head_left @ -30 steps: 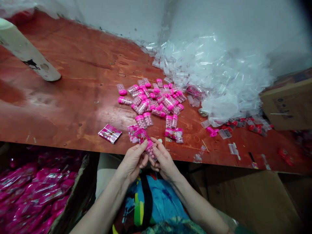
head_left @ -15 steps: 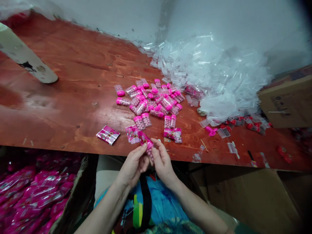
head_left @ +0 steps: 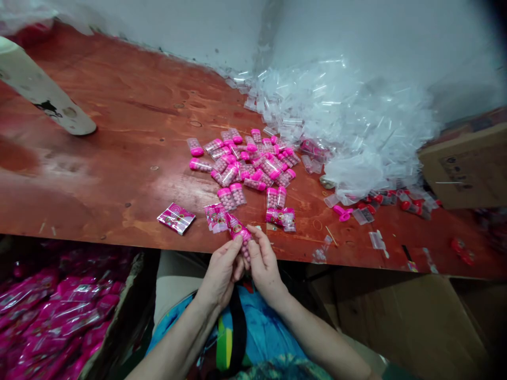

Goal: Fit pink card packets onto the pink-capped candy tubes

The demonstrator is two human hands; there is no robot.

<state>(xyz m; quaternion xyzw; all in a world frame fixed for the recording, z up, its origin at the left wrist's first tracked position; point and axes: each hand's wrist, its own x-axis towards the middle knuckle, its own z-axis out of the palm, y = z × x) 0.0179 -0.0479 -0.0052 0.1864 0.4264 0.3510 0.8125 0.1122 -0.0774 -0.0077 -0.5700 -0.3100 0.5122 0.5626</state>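
At the table's front edge, my left hand point(head_left: 222, 272) pinches a pink printed wrapper point(head_left: 236, 228) between thumb and fingers. My right hand point(head_left: 266, 266) is closed on a small clear bottle of pink candy balls point(head_left: 246, 252), whose upper end goes into the wrapper; fingers hide part of both. Just beyond lie a pink and clear wrapper point(head_left: 216, 217), a flat stack of pink wrappers point(head_left: 176, 218) to the left, and another pink wrapper point(head_left: 280, 217) to the right. Several pink-capped candy bottles point(head_left: 245, 163) are heaped farther back.
A large pile of clear empty containers point(head_left: 348, 116) rests against the wall, with red-capped ones point(head_left: 414, 205) beside it. A cardboard box point(head_left: 467, 163) stands at right, a pale bottle point(head_left: 47, 89) at left. Below left, a box holds many pink wrapped packs point(head_left: 67, 311).
The wrapper in my hands is a little more upright and shows more of its printed face. Both hands keep their hold near the same spot; the things on the table stay put.
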